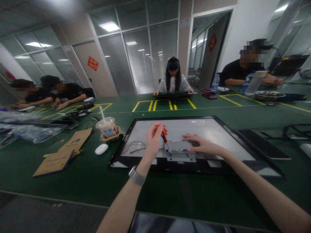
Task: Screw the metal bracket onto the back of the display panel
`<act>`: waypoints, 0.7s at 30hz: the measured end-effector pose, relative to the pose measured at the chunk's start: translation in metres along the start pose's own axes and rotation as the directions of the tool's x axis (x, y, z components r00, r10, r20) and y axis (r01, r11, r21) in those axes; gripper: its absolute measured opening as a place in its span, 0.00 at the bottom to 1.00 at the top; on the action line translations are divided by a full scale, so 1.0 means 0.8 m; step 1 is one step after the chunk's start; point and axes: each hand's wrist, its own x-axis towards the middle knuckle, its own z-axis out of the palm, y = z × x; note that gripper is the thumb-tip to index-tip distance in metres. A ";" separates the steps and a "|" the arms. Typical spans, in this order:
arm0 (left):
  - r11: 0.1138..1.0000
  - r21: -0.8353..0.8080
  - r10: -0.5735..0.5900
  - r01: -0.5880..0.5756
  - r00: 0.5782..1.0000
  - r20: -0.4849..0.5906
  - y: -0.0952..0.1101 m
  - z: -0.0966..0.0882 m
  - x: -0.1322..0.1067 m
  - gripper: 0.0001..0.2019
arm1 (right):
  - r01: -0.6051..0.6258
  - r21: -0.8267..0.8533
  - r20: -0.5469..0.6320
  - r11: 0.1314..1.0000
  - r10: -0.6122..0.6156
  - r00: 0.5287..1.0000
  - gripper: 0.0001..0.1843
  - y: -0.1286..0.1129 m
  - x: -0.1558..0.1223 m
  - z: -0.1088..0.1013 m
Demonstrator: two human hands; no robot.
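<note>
A flat monitor panel [218,132] lies face down on the green table, its grey metal back up. My left hand [153,139] is closed round an orange-handled screwdriver [164,136], held upright with its tip on a small metal plate [181,154] near the panel's front edge. My right hand [201,144] lies flat on the panel beside that plate, fingers stretched out. Thin cables [132,147] run across the panel to the left of my left hand. A watch sits on my left wrist.
Left of the panel are a white mouse [101,149], a plastic drink cup with a straw [107,126] and brown paper bags [63,152]. A dark tablet [262,143] lies to the right. Other people sit at the far and side edges.
</note>
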 end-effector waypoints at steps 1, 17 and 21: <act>1.000 -0.001 -0.002 0.002 1.000 -0.001 0.000 0.000 0.000 0.13 | -0.002 0.000 0.001 1.000 0.002 1.000 0.40 0.000 0.000 0.000; 1.000 0.022 0.011 -0.011 1.000 0.012 0.001 0.000 -0.001 0.11 | 0.002 -0.007 -0.001 1.000 -0.002 1.000 0.39 0.002 0.000 0.001; 1.000 0.019 0.018 -0.018 1.000 0.005 0.001 0.000 -0.001 0.11 | 0.001 -0.017 0.003 1.000 -0.001 1.000 0.40 0.002 0.001 0.001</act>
